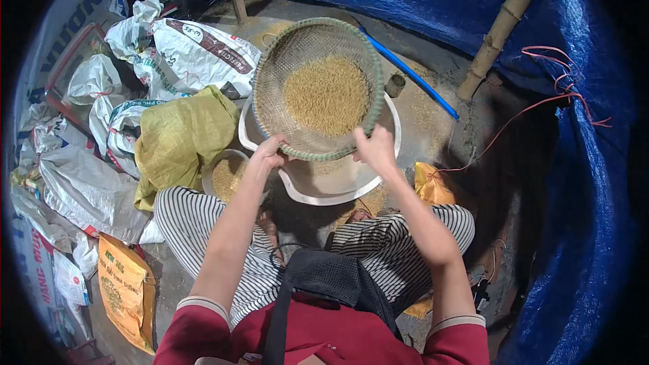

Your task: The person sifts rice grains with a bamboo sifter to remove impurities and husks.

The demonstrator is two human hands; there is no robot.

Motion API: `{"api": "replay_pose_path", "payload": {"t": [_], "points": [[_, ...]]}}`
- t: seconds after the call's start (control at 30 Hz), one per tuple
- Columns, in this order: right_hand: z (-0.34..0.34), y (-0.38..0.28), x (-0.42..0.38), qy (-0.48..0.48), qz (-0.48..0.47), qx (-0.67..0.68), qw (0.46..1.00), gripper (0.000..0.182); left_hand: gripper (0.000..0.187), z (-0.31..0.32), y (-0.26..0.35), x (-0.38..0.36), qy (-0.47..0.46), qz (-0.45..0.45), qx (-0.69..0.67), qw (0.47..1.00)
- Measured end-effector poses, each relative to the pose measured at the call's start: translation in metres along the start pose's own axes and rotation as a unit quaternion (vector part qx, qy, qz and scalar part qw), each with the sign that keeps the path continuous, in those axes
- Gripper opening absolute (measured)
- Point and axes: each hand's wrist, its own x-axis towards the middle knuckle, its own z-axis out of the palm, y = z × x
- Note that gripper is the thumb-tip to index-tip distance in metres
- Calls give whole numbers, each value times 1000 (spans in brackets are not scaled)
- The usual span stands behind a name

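Note:
Both my hands grip the near rim of a round woven bamboo sieve (pixel 274 71), held over a white basin (pixel 318 189). A mound of golden grain (pixel 328 94), which looks like unhusked rice, lies in the sieve, toward its right and near side. My left hand (pixel 268 151) is closed on the rim at the near left. My right hand (pixel 376 149) is closed on the rim at the near right. The basin shows around and below the sieve, with some grain on its bottom. The sieve hides the rest of the basin.
Several tied white sacks (pixel 203 54) and a yellow-green sack (pixel 186 128) stand at the left. A bucket of grain (pixel 226 174) sits beside my left knee. Behind the basin lie a blue pipe (pixel 412 74) and a small can (pixel 395 86). Bamboo poles (pixel 503 27) and blue tarpaulin (pixel 419 0) border the space.

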Motion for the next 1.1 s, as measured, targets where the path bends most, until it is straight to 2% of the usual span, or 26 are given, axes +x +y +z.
{"api": "replay_pose_path", "payload": {"t": [0.03,0.07,0.1,0.13,0.17,0.23,0.27,0.33,0.4,0.5,0.57,0.63,0.67,0.77,0.83,0.9,0.93,0.97,1.03,1.1], "points": [[-1,11,8,-2,0,3,1000,35,30,15,-2,-9,27,30,7,999],[1,28,18,-22,71,68,995,37,32,27,-3,-14,11,41,-76,996],[0,33,22,-42,140,132,980,40,32,34,-1,-22,12,42,-76,996],[0,40,19,-69,172,198,963,43,31,40,2,-30,52,56,-16,997],[4,46,15,-69,172,197,963,43,31,43,2,-34,90,70,43,993],[13,62,15,-65,252,291,921,39,32,47,1,-33,84,82,58,991],[15,62,13,-55,268,304,913,38,32,56,5,-42,97,118,76,985],[21,70,17,-55,264,331,904,36,32,63,13,-50,111,152,96,977],[25,75,16,-54,262,356,895,34,28,66,22,-49,139,267,188,935],[32,79,19,-17,208,396,894,29,27,66,32,-51,127,305,208,921],[37,80,19,-37,278,374,884,25,26,54,24,-39,122,309,196,923],[39,81,16,-48,312,338,887,22,24,45,9,-31,200,213,206,934],[38,81,14,-55,346,302,887,19,29,41,3,-27,192,131,128,964],[34,82,10,-42,355,294,887,15,32,37,-8,-25,161,76,66,982],[32,81,15,-38,326,281,902,15,35,44,-1,-34,147,83,49,985],[28,73,17,-33,296,268,916,16,33,61,16,-50,181,121,103,971],[26,68,20,-2,254,266,930,21,20,54,17,-40,168,212,106,957],[24,62,21,29,213,263,941,27,20,59,24,-44,165,213,108,957],[23,56,21,46,195,277,940,26,16,68,35,-54,158,301,148,929],[27,60,19,60,180,289,938,25,21,55,32,-40,153,297,157,929]]}}
